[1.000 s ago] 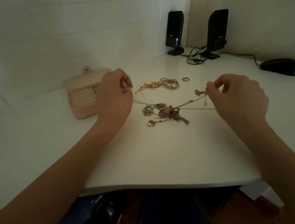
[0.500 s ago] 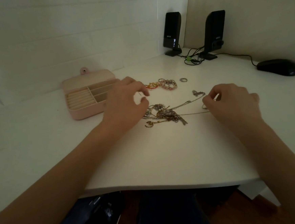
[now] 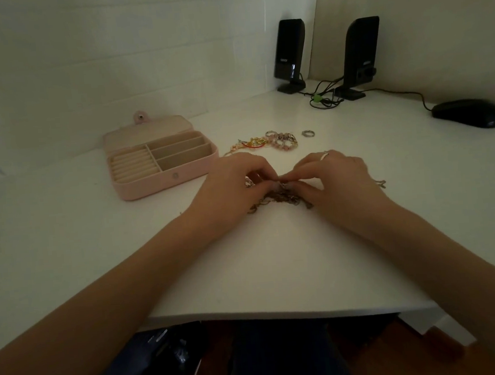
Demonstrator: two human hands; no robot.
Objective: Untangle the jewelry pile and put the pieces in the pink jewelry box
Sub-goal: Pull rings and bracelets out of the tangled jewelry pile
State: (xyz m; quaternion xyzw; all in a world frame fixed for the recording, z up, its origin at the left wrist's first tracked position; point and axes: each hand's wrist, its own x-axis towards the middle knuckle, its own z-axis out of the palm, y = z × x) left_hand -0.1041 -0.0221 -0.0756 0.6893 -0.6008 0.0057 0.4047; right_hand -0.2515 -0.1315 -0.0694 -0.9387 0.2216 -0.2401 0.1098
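There, both hands met over the jewelry pile (image 3: 274, 198) on the white desk (image 3: 246, 261). The left hand (image 3: 228, 188) had its fingers curled, thumb and fingertips pinching at the tangle's upper edge. The right hand (image 3: 337, 177), with a ring on one finger, pinched the same spot from the other side, so the fingertips of both nearly touched. Most of the pile lay under and between them; a thin chain end (image 3: 380, 182) showed just beyond the right hand's outer side. The pink jewelry box (image 3: 161, 158) sat open, off the left hand's far outer side, its compartments bare. Past both hands' fingertips lay sorted bracelets (image 3: 266, 143) and a small ring (image 3: 308, 133). Farther beyond the right hand stood two black speakers (image 3: 289, 54) and a mouse (image 3: 468, 113).
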